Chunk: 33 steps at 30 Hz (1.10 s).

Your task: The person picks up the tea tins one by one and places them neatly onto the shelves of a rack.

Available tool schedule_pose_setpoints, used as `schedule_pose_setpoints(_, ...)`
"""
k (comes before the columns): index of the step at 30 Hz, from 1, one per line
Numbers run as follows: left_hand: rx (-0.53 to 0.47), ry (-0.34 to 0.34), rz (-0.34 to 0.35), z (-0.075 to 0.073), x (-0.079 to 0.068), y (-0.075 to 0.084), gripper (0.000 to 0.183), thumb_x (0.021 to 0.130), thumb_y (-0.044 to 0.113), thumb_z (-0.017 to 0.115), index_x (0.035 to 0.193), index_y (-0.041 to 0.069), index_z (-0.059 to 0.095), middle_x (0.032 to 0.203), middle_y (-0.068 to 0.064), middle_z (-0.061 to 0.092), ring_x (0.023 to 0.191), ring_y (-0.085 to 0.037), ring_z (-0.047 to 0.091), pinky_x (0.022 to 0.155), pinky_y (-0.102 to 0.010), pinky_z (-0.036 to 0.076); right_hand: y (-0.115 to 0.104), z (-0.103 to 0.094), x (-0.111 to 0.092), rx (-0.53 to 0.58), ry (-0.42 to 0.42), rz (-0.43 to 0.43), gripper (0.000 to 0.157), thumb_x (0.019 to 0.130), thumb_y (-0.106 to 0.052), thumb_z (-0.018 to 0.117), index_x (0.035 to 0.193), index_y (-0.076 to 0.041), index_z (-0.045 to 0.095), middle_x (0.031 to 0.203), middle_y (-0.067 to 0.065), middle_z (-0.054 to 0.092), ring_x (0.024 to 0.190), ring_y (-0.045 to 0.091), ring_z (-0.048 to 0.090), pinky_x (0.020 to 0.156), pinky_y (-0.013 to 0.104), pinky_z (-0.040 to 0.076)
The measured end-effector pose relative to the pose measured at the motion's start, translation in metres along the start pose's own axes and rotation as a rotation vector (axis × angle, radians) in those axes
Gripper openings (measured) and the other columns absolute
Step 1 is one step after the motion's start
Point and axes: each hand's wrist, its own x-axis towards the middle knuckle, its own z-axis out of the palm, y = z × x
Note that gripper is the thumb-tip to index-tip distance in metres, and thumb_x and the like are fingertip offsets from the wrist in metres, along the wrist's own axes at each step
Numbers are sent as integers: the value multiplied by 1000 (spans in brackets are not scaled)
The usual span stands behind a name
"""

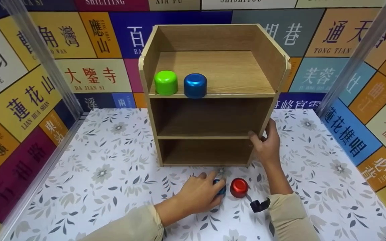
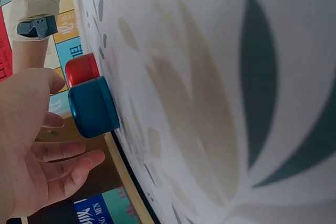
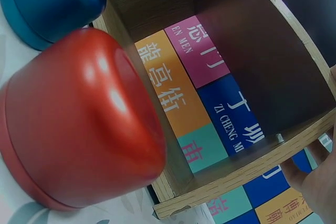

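At lower centre, the left hand [image 1: 201, 193], fingers loosely parted, reaches around a blue cup [image 2: 93, 107] on the floral cloth [image 1: 89, 147]; I can't tell whether they touch. A red cup [image 1: 239, 187] stands just right. Right of centre, the right hand [image 1: 269, 145] grips the side of the wooden shelf [image 1: 230, 72]; a green cup [image 1: 166, 83] sits up top.
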Motion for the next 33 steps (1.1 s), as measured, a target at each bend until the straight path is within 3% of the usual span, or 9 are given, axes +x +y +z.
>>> schedule_pose_setpoints(7, -5, -53, -23, 6, -2, 0, 43, 87, 53, 47, 120, 26, 47, 107, -7, 53, 65, -21, 57, 41, -33, 41, -2, 1, -1, -4, -4, 10, 58, 80, -3, 65, 134, -10, 45, 123, 9, 54, 113, 16, 51, 80, 26, 52)
schedule_pose_setpoints(21, -18, -140, -32, 5, 0, 1, 51, 85, 56, 52, 127, 29, 43, 104, -8, 55, 65, -21, 58, 43, -33, 43, -3, 0, -1, -11, -7, 7, 58, 80, -4, 65, 134, -10, 44, 124, 9, 54, 114, 17, 51, 80, 26, 52)
schedule_pose_setpoints(33, -10, -118, -7, 9, 0, 2, 52, 85, 56, 53, 126, 27, 44, 100, -7, 55, 62, -21, 58, 43, -34, 42, -2, -1, 0, -11, -6, 5, 59, 80, -3, 65, 135, -10, 44, 126, 10, 53, 116, 17, 50, 83, 29, 51)
